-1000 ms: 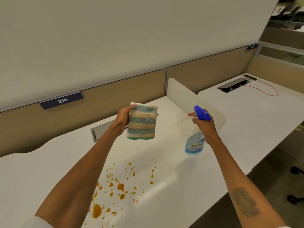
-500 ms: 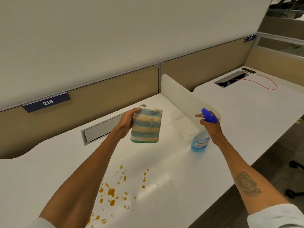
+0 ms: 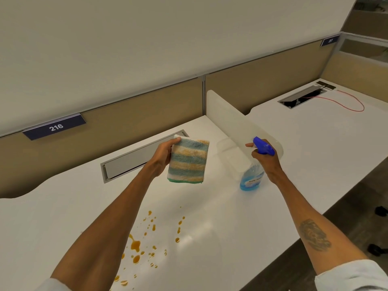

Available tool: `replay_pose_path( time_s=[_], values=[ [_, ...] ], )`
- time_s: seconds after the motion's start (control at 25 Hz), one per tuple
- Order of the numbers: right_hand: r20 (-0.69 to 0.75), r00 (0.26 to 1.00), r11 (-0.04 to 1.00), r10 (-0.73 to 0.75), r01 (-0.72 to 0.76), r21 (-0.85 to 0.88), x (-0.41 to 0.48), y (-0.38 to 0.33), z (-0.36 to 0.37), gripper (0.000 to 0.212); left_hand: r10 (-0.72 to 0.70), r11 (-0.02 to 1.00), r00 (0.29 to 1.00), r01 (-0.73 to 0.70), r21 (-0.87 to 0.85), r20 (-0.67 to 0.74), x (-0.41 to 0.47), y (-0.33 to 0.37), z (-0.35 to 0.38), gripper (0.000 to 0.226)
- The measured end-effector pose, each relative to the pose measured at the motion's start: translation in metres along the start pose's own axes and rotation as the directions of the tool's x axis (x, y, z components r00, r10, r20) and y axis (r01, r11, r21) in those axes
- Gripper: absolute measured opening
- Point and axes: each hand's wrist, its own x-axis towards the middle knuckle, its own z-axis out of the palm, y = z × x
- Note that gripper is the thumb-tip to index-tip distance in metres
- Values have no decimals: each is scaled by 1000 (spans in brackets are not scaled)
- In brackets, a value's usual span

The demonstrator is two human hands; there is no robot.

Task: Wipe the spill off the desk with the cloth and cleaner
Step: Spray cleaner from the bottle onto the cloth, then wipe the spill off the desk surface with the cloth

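Observation:
My left hand (image 3: 161, 157) holds a folded cloth (image 3: 189, 161) with blue and tan stripes upright above the white desk (image 3: 63, 211). To its right, my right hand (image 3: 267, 161) grips a clear spray bottle (image 3: 252, 179) of blue cleaner with a blue trigger head, its nozzle turned left toward the cloth. An orange-brown spill (image 3: 144, 244) of scattered drops lies on the desk below the cloth, partly hidden by my left forearm.
A frosted divider panel (image 3: 233, 122) stands between this desk and the neighbouring desk (image 3: 315, 139), which carries a red cable (image 3: 346, 105). A closed grey cable tray (image 3: 128, 160) is set into the desk at the back. A partition wall bears the sign 216 (image 3: 55, 127).
The view has tilted up a little, so the spill sits lower in the frame. Both hands have kept their holds on the cloth and bottle, staying close together above the desk.

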Motion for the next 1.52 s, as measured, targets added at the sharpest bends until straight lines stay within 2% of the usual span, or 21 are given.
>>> replay_pose_path(
  time_s=[0.12,0.32,0.4,0.52,0.68,0.84,0.92,1.0,1.08,1.24,1.36,1.52],
  values=[
    [-12,1000,999,9,-9,36,-4,4,-1,38,4,1000,1000,-4,-9,6,-4,2,3,27],
    [-139,982,982,124,-102,158,-28,3,6,88,16,1000,999,-16,-11,33,-24,3,-2,29],
    [-141,975,971,170,-141,192,-50,6,11,100,28,1000,999,-28,-3,42,-36,3,-8,28],
    [-162,961,934,226,-166,315,-91,12,25,101,42,999,998,-42,0,44,-56,1,-22,28],
    [-167,931,874,324,-227,431,-149,12,59,89,56,998,997,-57,9,61,-88,-6,-43,34],
    [35,935,848,352,-334,411,-184,-5,110,54,29,1000,995,-29,-2,94,-125,-15,-70,36],
    [167,946,867,278,-322,381,-193,-26,139,41,19,1000,992,-18,-10,124,-144,-18,-83,37],
    [294,937,862,190,-303,408,-202,-52,168,43,8,1000,989,-5,-22,147,-163,-21,-96,40],
    [425,894,818,140,-346,460,-211,-76,192,57,-5,1000,987,10,-29,159,-180,-24,-109,44],
    [603,788,637,126,-530,560,-230,-103,226,74,-15,997,991,25,-79,131,-209,-33,-138,46],
    [688,723,460,65,-633,623,-247,-108,245,76,-42,981,996,56,-184,81,-227,-45,-157,43],
    [786,617,247,-23,-759,603,-279,-110,270,76,-71,949,994,93,-300,81,-247,-61,-169,41]
  ],
)
